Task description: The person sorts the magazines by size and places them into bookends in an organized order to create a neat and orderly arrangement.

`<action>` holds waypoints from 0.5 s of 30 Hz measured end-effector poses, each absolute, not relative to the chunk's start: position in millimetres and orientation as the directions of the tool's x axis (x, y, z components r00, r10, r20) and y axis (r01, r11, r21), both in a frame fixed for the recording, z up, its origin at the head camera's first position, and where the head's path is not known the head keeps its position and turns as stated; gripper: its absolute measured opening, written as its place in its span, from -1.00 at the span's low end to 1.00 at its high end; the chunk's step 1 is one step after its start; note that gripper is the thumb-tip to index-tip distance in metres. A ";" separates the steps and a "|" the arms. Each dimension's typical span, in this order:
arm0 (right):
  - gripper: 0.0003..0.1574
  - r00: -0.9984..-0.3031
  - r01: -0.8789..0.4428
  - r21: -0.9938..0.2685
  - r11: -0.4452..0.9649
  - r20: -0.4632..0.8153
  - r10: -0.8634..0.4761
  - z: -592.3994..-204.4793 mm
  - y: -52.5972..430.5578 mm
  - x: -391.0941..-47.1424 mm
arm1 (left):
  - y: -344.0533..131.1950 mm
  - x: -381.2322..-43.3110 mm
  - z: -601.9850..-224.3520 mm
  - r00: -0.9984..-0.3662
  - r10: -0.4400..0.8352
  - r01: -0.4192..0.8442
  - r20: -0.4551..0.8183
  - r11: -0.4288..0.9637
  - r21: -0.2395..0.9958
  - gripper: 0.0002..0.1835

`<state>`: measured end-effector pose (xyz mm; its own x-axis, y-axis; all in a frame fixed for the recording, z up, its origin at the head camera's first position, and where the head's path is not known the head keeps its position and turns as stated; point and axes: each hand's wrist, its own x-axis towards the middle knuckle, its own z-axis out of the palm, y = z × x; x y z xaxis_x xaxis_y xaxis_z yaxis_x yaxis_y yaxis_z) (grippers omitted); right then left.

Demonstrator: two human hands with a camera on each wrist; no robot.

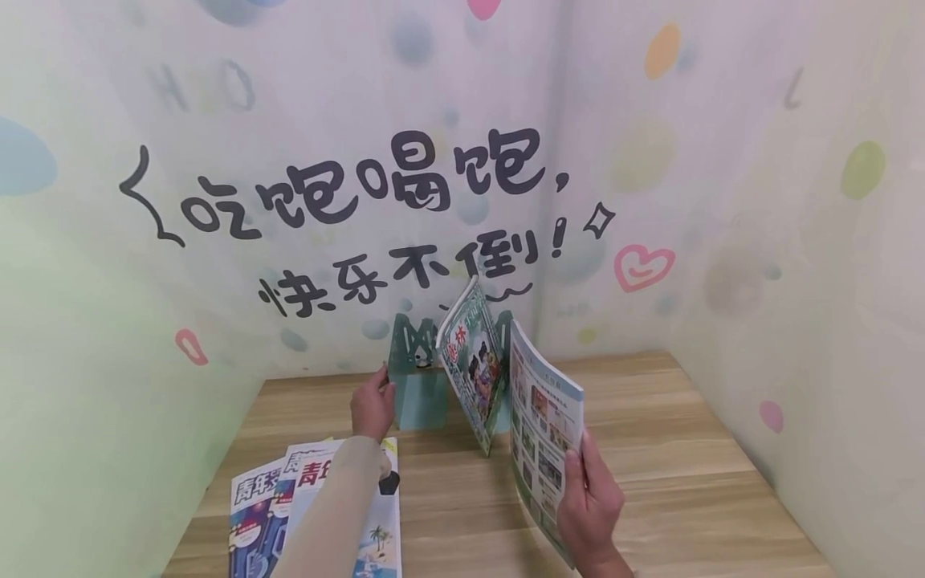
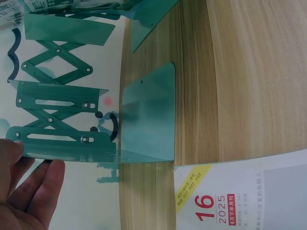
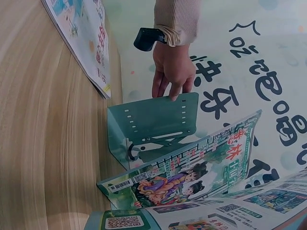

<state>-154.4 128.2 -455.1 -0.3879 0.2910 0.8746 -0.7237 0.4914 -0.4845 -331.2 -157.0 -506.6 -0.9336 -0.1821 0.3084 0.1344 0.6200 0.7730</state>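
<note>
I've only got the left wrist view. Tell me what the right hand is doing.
Observer: The right hand grips a magazine by its right edge, as the head view shows.
Operator: Describe what's just left of that.
Observer: A tilted magazine at the rack; its cover shows two dark-haired figures.
Operator: Only a corner of paper shows beside the rack here. Fill me in.
Observer: Several loose magazines overlap there on the table, partly hidden by the left forearm.

We read this as a small walled booth, exact type unclear: pale pastel-dotted walls (image 1: 477, 80) at left, centre and right of frame, big black Chinese lettering (image 1: 421, 172) mid-frame, light wood-grain tabletop (image 1: 665, 457) lower centre.
</note>
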 end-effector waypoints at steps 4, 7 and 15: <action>-0.43 -0.382 -0.717 -0.484 0.502 0.875 0.297 -452.7 126.2 -158.4 | -157.7 -330.7 -505.1 -0.937 -0.179 0.133 0.302 0.615 0.777 -0.55; -0.45 -0.372 -0.725 -0.478 0.496 0.878 0.302 -453.3 124.9 -163.1 | -158.0 -331.2 -505.7 -0.938 -0.178 0.129 0.296 0.615 0.778 -0.55; -0.43 -0.374 -0.705 -0.491 0.512 0.870 0.321 -454.6 122.1 -176.5 | -157.5 -332.2 -506.6 -0.937 -0.176 0.134 0.302 0.616 0.776 -0.56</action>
<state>-176.5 122.1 -454.6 -0.3737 0.3208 0.8703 -0.7050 0.5115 -0.4913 -332.2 -157.5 -506.6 -0.9369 -0.1764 0.3020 0.1343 0.6159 0.7763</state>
